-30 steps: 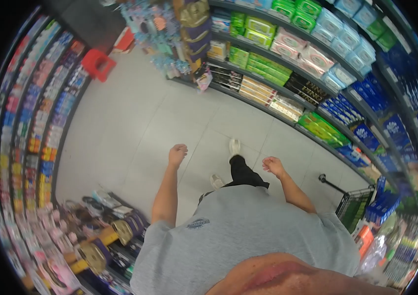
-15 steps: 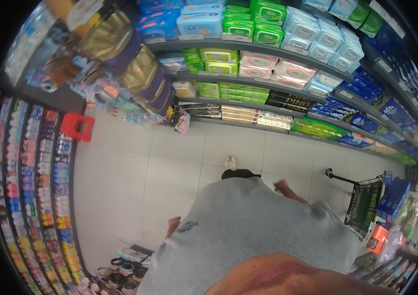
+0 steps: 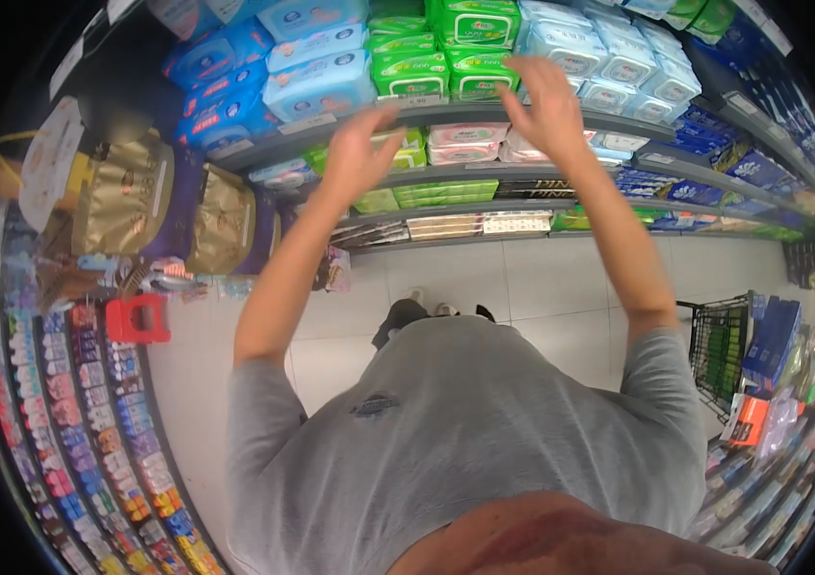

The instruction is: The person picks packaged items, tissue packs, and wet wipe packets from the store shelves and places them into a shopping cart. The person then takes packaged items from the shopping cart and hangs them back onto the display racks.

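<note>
My right hand (image 3: pixel 547 107) is raised to the upper shelf, thumb and fingers apart, at the right edge of the green wet wipes packs (image 3: pixel 481 75). Whether its fingertips touch a pack I cannot tell. Lower and to the left, my left hand (image 3: pixel 360 153) reaches out with thumb and fingers spread, slightly blurred, in front of the shelf edge. It appears to hold nothing. Blue wipes packs (image 3: pixel 319 84) are stacked just above it. Light blue packs (image 3: pixel 569 50) stand to the right of the green stacks, partly behind my right hand.
Lower shelves hold pink packs (image 3: pixel 465 142) and green packs (image 3: pixel 446 194). Large gold-topped bags (image 3: pixel 125 196) stand at the left, above a red basket (image 3: pixel 139 319). A black shopping cart (image 3: pixel 719 335) is on the tiled floor at the right. Shelves of small bottles (image 3: pixel 77 422) line the left side.
Both hands have risen from beside my body to the upper wipes shelf. My body has moved nearer the shelf, and the gold-topped bags now appear lower and farther left.
</note>
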{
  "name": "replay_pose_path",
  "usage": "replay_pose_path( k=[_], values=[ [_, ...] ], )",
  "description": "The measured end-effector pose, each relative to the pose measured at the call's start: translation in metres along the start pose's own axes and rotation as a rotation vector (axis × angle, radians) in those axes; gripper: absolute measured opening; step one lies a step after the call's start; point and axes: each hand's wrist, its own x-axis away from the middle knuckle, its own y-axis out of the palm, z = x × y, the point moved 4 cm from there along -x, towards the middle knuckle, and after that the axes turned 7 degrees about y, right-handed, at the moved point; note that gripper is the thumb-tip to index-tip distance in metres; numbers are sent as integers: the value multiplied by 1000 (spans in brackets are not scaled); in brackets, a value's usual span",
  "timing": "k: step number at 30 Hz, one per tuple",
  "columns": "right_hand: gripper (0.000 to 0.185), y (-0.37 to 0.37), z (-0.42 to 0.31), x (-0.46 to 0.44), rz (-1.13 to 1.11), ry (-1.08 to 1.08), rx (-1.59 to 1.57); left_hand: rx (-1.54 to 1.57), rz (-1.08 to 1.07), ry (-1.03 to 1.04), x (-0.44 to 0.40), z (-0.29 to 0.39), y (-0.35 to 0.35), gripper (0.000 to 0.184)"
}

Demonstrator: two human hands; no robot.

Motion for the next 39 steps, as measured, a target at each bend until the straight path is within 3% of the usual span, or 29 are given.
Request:
replay_pose_path(
  k=[4,5,7,14,24,28,32,35,38,39],
  values=[
    [42,0,0,-68,20,-178,249,-203,143,353,-128,1,8,45],
    [42,7,10,-72,17,-165,266,-225,153,358,-146,4,14,47],
    [59,29,36,-79,-192,-55,425,-247,155,364,-171,6,26,51],
    [63,54,62,-95,-426,118,557,-368,87,288,-194,-3,40,55],
    [58,59,50,-104,-444,53,644,-266,-64,295,-197,-23,43,57],
    [58,58,46,-106,-475,84,651,-102,-15,216,-194,-32,44,65],
    [57,42,12,-103,-303,36,530,-87,-2,230,-176,-13,11,61],
    [56,21,-19,-106,-220,63,420,215,232,427,-165,-1,-19,54],
    [53,-7,-58,-111,-222,158,288,521,86,287,-155,0,-35,60],
    [53,-10,-65,-104,-216,194,308,663,72,343,-154,-6,-32,60]
  ],
)
